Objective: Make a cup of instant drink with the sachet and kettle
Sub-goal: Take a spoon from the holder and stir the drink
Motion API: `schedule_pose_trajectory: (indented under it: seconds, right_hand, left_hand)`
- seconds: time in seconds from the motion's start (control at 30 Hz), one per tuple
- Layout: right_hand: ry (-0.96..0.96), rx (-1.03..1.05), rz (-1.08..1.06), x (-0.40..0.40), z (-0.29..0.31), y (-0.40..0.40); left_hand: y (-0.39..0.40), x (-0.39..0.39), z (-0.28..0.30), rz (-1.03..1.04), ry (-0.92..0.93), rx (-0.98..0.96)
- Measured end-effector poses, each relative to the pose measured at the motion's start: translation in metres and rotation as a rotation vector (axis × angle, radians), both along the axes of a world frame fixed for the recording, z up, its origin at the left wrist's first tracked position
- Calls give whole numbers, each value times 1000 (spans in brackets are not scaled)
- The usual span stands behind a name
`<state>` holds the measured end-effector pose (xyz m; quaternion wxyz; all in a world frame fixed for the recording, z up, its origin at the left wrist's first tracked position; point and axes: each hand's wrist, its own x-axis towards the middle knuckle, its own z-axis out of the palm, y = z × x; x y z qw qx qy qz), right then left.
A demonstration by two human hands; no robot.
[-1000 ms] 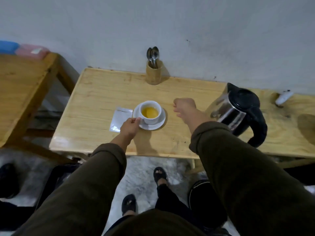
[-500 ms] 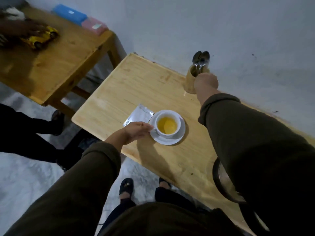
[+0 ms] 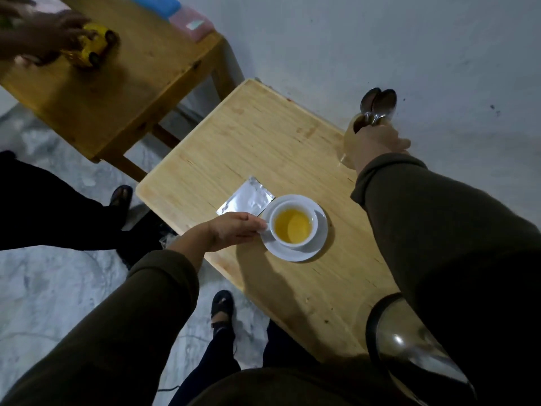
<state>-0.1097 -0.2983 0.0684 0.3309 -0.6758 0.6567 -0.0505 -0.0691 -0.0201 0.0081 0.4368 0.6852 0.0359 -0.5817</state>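
A white cup [image 3: 294, 225] of yellow drink stands on a white saucer [image 3: 320, 241] near the front of the light wooden table [image 3: 263, 142]. My left hand [image 3: 231, 231] pinches the cup's left side at the handle. A silver sachet [image 3: 248, 199] lies flat just behind that hand, touching the saucer. My right hand [image 3: 377, 145] reaches to the wooden spoon holder [image 3: 348, 142] by the wall, with fingers curled round the spoon stems. The spoon bowls [image 3: 379, 104] stick up above it. The steel kettle [image 3: 409, 347] sits at the lower right, mostly hidden by my right sleeve.
A darker wooden table [image 3: 117, 92] stands to the upper left, where another person's hand [image 3: 44, 39] holds a yellow toy car [image 3: 93, 48]. Blue and pink boxes [image 3: 175, 13] lie at its back. A person's dark legs [image 3: 58, 206] stand at left. My feet [image 3: 222, 309] are below the table edge.
The view has swung left and tilted. My right hand went from mid-table to the spoon holder and closed there. My left hand has stayed on the cup.
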Motion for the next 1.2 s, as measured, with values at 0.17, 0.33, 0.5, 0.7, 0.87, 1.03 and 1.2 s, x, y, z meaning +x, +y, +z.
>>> schedule_pose_trajectory:
  seconds: [0.17, 0.33, 0.5, 0.7, 0.87, 1.03, 1.2]
  right_hand:
    - [-48, 4, 168, -3, -15, -10]
    - [-9, -68, 10, 4, -10, -8]
    - [-187, -87, -161, 0, 1, -7]
    - [-449, -235, -165, 1, 24, 8]
    - [-583, -256, -124, -1, 53, 30]
    - [-524, -221, -54, -14, 63, 76]
    - [-428, -54, -65, -37, 50, 142]
  left_hand:
    - [-2, 0, 4, -16, 11, 19]
    - [-3, 1, 6, -9, 3, 21]
    - [-5, 2, 6, -32, -10, 19]
    - [-4, 3, 4, -99, -40, 3]
    - [-1, 6, 3, -165, -58, -30]
    - [1, 9, -1, -229, -56, -90]
    - [2, 11, -6, -298, -74, -143]
